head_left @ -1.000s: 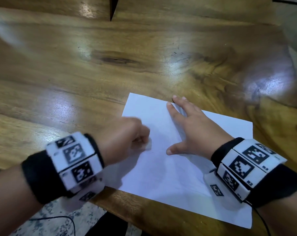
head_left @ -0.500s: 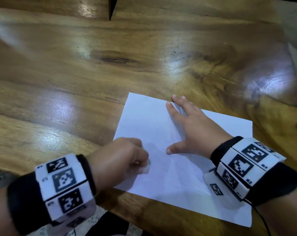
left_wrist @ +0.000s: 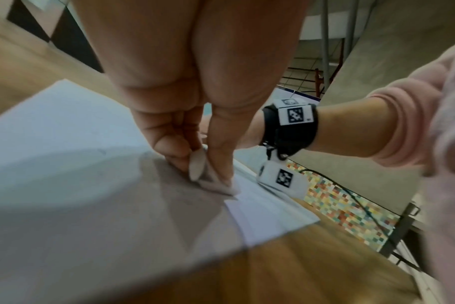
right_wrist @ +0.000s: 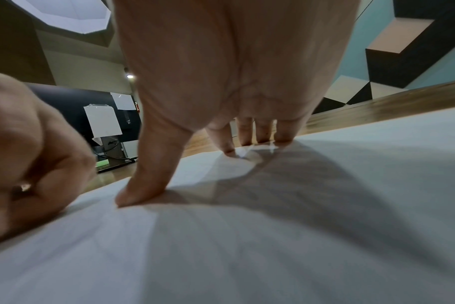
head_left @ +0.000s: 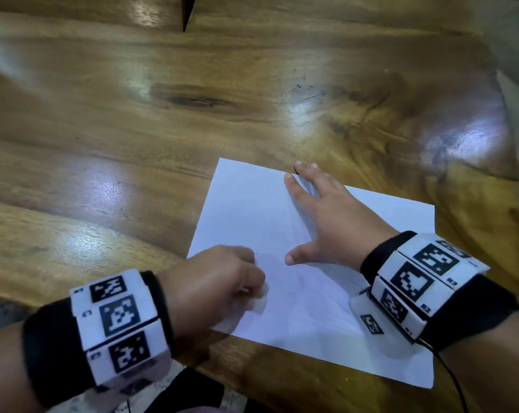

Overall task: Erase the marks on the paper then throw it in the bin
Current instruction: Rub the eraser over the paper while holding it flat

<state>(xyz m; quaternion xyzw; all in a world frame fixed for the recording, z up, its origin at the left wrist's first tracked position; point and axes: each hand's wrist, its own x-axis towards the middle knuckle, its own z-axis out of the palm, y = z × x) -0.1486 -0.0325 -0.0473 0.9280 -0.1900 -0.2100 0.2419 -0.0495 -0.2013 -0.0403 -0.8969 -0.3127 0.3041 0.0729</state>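
At about eight o'clock on the wooden table point(head_left: 109, 150), the person's left hand point(head_left: 213, 281) is bunched up with its fingers curled tight round a small white eraser point(head_left: 259, 304), thumb and forefinger pinching it so only the tip pokes out against the paper point(head_left: 252, 210). From the left wrist view the eraser's lower end sits right on the sheet, in the hand's own shadow, which I take to mean the rubbing is under way; a short grip like that keeps the eraser from bending and lets the hand bear down. The paper itself lies flat near the table's near edge, roughly five o'clock from the middle of the tabletop, its near corners close to the drop. Any marks are very faint; I can make out only light grey traces just beside the eraser, so I cannot tell how much is left to clear. Moving rightward, at about four o'clock, the right hand point(head_left: 338, 222) is spread flat on the sheet, fingers straight and fanned toward the far edge, thumb point(right_wrist: 148, 185) stuck out to the side, grasping nothing. It looks to be there purely as a weight, pinning the paper so it won't skid or crumple under the rubbing. No bin shows in any view, so the throwing away seems some way off.
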